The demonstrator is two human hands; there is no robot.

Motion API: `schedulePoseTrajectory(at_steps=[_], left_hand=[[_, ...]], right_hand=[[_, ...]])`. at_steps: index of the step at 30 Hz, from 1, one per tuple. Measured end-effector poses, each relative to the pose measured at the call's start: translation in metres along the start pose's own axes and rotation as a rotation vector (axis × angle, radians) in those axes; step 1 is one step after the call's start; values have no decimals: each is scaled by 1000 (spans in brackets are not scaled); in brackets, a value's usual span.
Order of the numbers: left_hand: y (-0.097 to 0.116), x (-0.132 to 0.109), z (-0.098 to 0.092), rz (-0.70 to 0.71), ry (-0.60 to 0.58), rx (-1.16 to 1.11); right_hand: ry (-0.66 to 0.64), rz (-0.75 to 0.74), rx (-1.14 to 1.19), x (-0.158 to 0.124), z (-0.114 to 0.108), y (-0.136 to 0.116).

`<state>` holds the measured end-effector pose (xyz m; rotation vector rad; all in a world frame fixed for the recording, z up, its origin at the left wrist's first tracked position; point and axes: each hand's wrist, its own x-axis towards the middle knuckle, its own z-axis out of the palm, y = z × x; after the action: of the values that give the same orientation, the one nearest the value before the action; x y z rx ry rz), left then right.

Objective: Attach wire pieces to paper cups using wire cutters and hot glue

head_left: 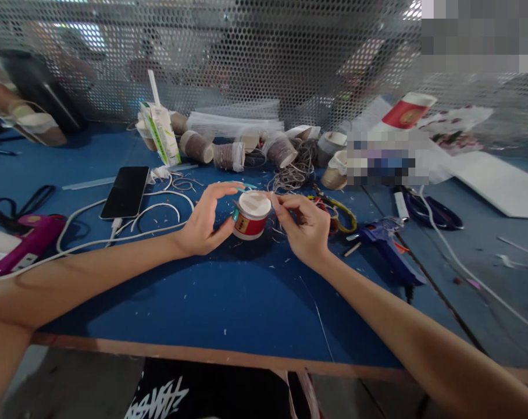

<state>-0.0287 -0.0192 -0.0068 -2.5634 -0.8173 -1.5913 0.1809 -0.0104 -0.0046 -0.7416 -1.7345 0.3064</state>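
Observation:
A short red-and-white paper cup [252, 226] stands on the blue table in front of me, its pale round top facing up. My left hand [207, 224] is curved round its left side, with the thumb against the wall and the fingertips at the far rim. At the right edge of the rim, my right hand [305, 224] has thumb and forefinger pinched together. What lies in that pinch is too small to make out. Close behind the right hand are scissors with yellow handles [348, 218], partly hidden by it.
A blue glue gun [390, 250] lies at right, a magenta one [28, 241] at left. A phone [125, 192] with a white cable is beyond my left forearm. Twine-wrapped cups [229, 156], a drink carton [161, 131] and loose cord [296, 166] line the back, before a perforated metal screen [246, 58].

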Motion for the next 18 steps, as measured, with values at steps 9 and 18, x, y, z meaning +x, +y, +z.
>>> schedulePoseTrajectory(at_steps=[9, 18], left_hand=[[5, -5, -2, 233, 146, 185], [6, -9, -4, 403, 140, 336]], right_hand=[[5, 11, 22, 0, -1, 0], [-7, 18, 27, -1, -1, -1]])
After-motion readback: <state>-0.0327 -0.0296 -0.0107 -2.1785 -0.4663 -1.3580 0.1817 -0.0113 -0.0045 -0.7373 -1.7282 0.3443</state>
